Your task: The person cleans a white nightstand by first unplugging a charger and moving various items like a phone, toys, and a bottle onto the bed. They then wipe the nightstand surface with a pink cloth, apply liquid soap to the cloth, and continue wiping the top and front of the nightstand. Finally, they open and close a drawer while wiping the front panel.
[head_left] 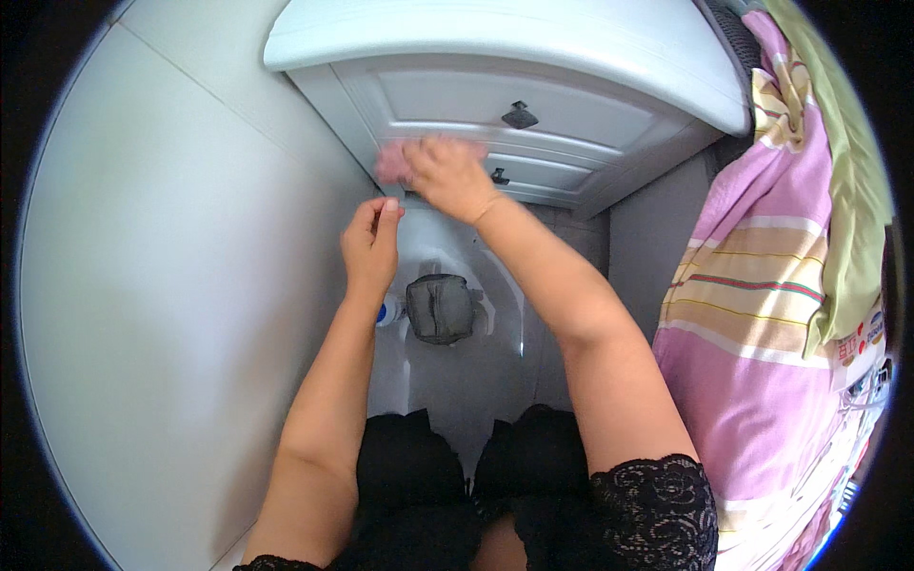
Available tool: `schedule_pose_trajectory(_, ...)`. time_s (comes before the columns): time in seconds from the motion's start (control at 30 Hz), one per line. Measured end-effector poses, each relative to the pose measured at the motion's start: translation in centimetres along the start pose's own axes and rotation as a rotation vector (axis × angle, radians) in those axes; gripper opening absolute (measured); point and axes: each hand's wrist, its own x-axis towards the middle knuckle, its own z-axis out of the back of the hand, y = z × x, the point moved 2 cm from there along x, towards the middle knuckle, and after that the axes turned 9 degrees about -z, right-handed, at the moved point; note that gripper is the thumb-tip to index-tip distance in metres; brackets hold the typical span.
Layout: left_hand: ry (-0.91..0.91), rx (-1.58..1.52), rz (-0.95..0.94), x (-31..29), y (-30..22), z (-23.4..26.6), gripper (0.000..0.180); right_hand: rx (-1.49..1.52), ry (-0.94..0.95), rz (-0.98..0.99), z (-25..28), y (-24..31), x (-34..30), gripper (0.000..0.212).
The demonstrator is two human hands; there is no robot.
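A white nightstand [495,43] with drawers stands in front of me. My right hand [451,179] presses a crumpled pink cloth [393,162] against the left part of its front, beside the dark knob [500,177] of a lower drawer. The hand is slightly blurred. Another dark knob [520,115] sits on the upper drawer. My left hand [371,243] hovers near the nightstand's lower left corner, thumb up and fingers curled in. Whether anything is pinched in them is hidden.
On the shiny grey floor [447,381] between my arms stands a small dark grey fabric pouch [441,309]. A blue-and-white object [385,313] lies beside it, partly behind my left forearm. A pale wall [171,285] rises at left; striped pink bedding [733,381] hangs at right.
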Motion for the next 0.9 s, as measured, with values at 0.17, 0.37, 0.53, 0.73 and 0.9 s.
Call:
schedule_pose_trajectory(0.17, 0.029, -0.009, -0.024, -0.7, -0.1, -0.7, 0.028, -0.169, 0.507, -0.355, -3.9, -3.3, -13.8, 0.013)
schedule_pose_trajectory(0.37, 0.020, 0.020, 0.079, 0.1, 1.9, 1.7, 0.028, 0.560, -0.228, -1.033, 6.2, -3.5, -15.1, 0.021)
schedule_pose_trajectory(0.53, 0.136, 0.068, 0.051, 0.1, 0.6, -1.2, 0.028, 0.206, -0.933, -1.307, 5.5, -8.7, -13.2, 0.038)
schedule_pose_trajectory(0.73, 0.137, 0.027, 0.012, -0.4, 2.3, -2.5, 0.027, 0.378, -0.808, -1.543, -0.1, -2.1, -3.4, 0.072)
schedule_pose_trajectory(0.9, 0.102, 0.059, 0.002, -0.5, 2.5, -2.0, 0.028, 0.695, -0.655, -1.798, 0.1, -1.4, -2.0, 0.073)
